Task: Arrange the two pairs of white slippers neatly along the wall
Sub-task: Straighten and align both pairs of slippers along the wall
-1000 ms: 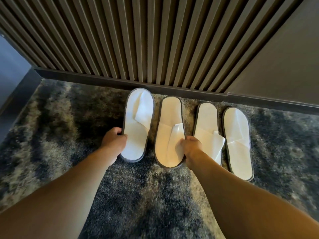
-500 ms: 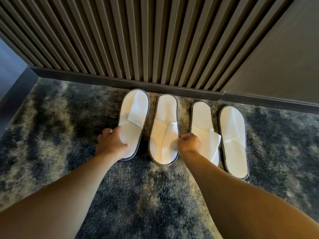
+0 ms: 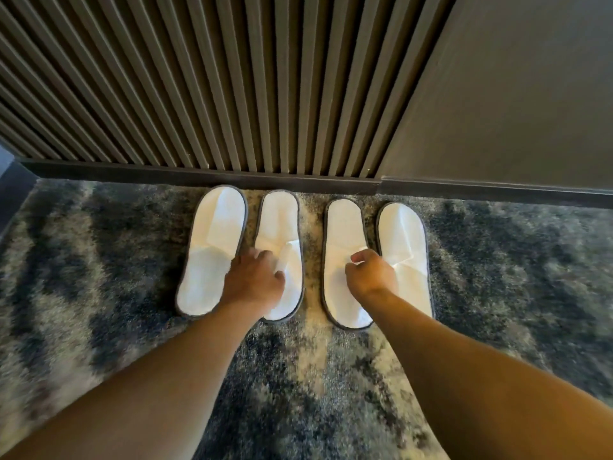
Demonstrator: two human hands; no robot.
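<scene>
Four white slippers with grey rims lie in a row on the carpet, toes near the wall. The leftmost slipper (image 3: pixel 212 247) tilts slightly and touches the second slipper (image 3: pixel 278 220). A narrow gap separates them from the third slipper (image 3: pixel 343 227) and the rightmost slipper (image 3: pixel 403 234). My left hand (image 3: pixel 255 280) lies on the second slipper, fingers curled at its folded strap. My right hand (image 3: pixel 370 275) rests on the third slipper, fingertips pinching its strap. Both hands hide the slippers' middles.
A slatted wood wall (image 3: pixel 232 94) with a dark baseboard (image 3: pixel 199 175) runs behind the slippers. To its right is a plain brown panel (image 3: pixel 514 94). Mottled grey carpet (image 3: pixel 99 260) stretches to both sides.
My left hand left the leftmost slipper for the second one. My right hand went from the second slipper to the third. A gap has opened between the two pairs.
</scene>
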